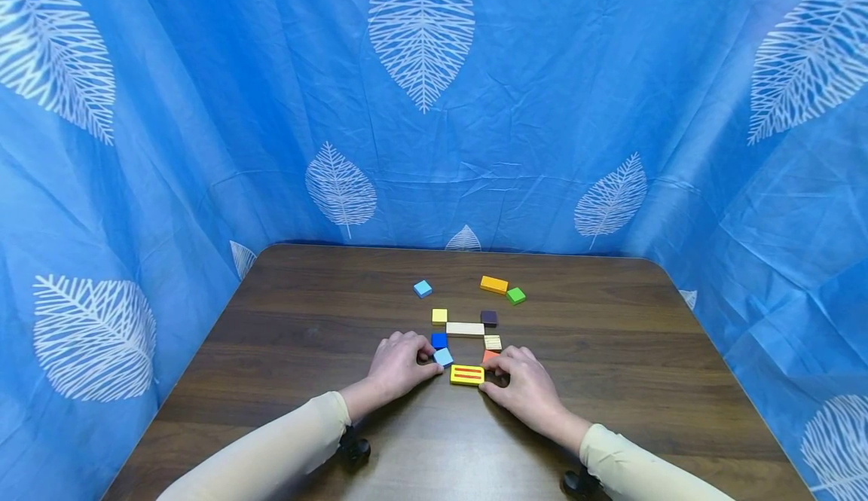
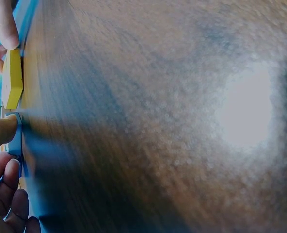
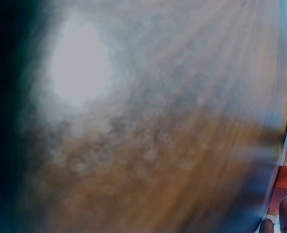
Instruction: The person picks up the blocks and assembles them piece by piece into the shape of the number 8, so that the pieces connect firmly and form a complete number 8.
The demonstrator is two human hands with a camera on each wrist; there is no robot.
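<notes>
My left hand (image 1: 401,364) pinches a light blue square block (image 1: 443,357) between thumb and forefinger, seen edge-on in the left wrist view. Opposite it, my right hand (image 1: 525,382) holds the right end of a yellow block with red stripes (image 1: 467,375), its thumb at the near corner. In the left wrist view, a right-hand fingertip meets that yellow block (image 2: 13,80). Just beyond the light blue block lies a dark blue block (image 1: 439,341). An orange-red block (image 1: 490,355) sits partly hidden behind the right fingers.
Farther in lie a long cream block (image 1: 465,329), a striped wooden block (image 1: 492,343), a pale yellow block (image 1: 439,316) and a dark block (image 1: 489,319). Toward the table's back are another light blue block (image 1: 423,288), an orange block (image 1: 494,285) and a green block (image 1: 516,295).
</notes>
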